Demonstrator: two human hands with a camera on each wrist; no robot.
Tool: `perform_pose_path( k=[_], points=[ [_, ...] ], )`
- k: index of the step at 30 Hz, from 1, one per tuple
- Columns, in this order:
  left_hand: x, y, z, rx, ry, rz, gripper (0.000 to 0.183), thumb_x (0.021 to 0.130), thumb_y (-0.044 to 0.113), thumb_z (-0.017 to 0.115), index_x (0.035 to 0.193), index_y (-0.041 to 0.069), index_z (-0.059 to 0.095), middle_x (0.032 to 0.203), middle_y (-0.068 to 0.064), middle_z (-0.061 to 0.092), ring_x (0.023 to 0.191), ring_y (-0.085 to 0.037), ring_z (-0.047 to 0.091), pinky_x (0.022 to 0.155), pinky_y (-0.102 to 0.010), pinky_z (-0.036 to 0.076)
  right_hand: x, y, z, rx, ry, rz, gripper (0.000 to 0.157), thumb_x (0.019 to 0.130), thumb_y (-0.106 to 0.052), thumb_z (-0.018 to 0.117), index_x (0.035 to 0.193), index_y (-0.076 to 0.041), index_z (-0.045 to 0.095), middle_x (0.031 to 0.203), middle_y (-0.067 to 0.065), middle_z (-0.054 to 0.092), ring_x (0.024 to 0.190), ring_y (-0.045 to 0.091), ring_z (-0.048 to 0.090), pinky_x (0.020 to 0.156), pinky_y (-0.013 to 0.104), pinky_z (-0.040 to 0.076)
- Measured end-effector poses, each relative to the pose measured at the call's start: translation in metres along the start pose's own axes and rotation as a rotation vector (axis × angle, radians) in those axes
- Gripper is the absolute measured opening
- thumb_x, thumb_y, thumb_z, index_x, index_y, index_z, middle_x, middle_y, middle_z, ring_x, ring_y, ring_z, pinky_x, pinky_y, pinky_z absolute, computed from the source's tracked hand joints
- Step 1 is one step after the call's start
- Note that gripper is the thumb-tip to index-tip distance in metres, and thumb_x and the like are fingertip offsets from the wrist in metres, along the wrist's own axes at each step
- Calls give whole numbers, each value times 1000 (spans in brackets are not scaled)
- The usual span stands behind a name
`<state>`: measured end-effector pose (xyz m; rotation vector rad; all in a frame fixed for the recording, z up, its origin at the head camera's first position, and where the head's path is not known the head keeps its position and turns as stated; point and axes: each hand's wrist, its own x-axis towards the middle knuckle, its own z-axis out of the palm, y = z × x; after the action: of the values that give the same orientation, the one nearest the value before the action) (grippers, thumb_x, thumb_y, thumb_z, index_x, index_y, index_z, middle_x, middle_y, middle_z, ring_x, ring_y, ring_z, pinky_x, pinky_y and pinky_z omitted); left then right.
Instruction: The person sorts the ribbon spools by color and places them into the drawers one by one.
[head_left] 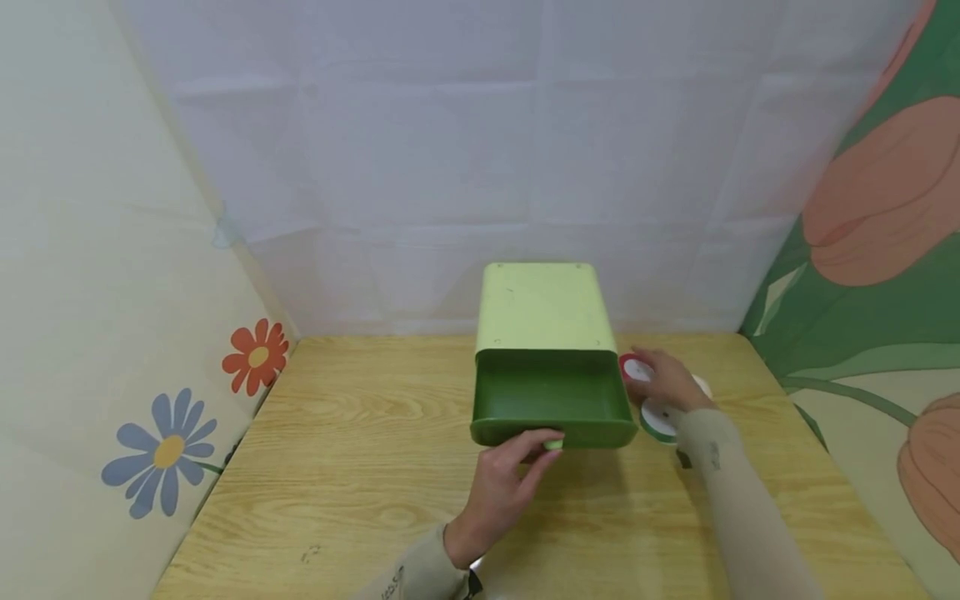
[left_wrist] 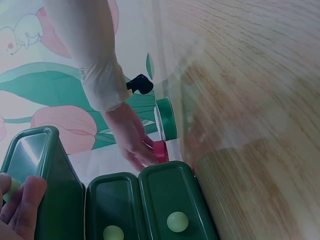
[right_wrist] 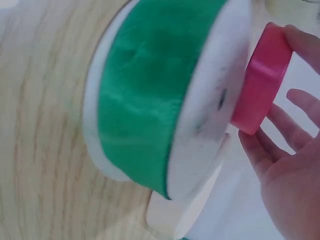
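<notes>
My left hand [head_left: 498, 483] pinches the small pale green knob [head_left: 553, 444] of a dark green drawer [head_left: 555, 392]. That drawer is pulled out of a light green drawer cabinet [head_left: 543, 308], and its inside is bare. To the right of the cabinet, my right hand [head_left: 667, 379] grips a spool of red ribbon [right_wrist: 264, 80] by its edges, thumb on one side and fingertips on the other. Right beside it stands a larger green ribbon spool [right_wrist: 145, 90] with white sides. A pale spool [right_wrist: 182, 210] shows partly behind the green one.
Two more drawers [left_wrist: 167, 200] with round knobs are closed beneath the pulled-out one. The wooden table [head_left: 360, 450] runs back to a white cloth wall [head_left: 420, 150]. Printed flower panels stand at left and right.
</notes>
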<state>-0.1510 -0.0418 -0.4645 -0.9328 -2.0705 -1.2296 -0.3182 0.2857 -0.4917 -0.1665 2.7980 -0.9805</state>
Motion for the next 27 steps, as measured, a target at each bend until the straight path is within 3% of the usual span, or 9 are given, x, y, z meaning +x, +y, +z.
perform_pose_path(
  k=[6, 13, 20, 23, 27],
  points=[
    [0, -1, 0, 3, 4, 9, 26, 93, 1, 75, 117, 10, 71, 101, -4, 78, 83, -5, 74, 74, -9, 57, -3, -4, -8, 133, 27, -71, 89, 98, -56, 66, 164, -12, 27, 163, 24, 37, 142, 49, 43, 112, 66, 43],
    [0, -1, 0, 9, 12, 10, 24, 94, 3, 74, 117, 10, 71, 101, -3, 78, 82, -5, 73, 72, -9, 57, -15, -21, -24, 377, 42, -131, 81, 102, -49, 64, 165, -16, 25, 167, 18, 33, 149, 46, 38, 118, 69, 32],
    [0, -1, 0, 9, 15, 14, 23, 95, 4, 74, 117, 11, 71, 100, -3, 78, 82, -5, 74, 72, -9, 57, -32, -44, -38, 509, 101, -188, 69, 107, -46, 55, 164, -18, 30, 170, 11, 30, 152, 41, 32, 124, 70, 19],
    [0, -1, 0, 10, 16, 15, 23, 95, 5, 74, 117, 11, 71, 101, -3, 78, 82, -5, 74, 73, -9, 57, -39, -56, -43, 573, 117, -220, 64, 108, -44, 53, 163, -20, 31, 171, 9, 28, 151, 34, 33, 126, 61, 22],
    [0, -1, 1, 7, 13, 12, 23, 95, 5, 74, 117, 11, 71, 100, -3, 78, 82, -4, 74, 73, -9, 57, -48, -70, -48, 713, 129, -328, 56, 110, -30, 52, 161, -16, 36, 165, 5, 38, 143, 17, 43, 122, 30, 35]
  ],
)
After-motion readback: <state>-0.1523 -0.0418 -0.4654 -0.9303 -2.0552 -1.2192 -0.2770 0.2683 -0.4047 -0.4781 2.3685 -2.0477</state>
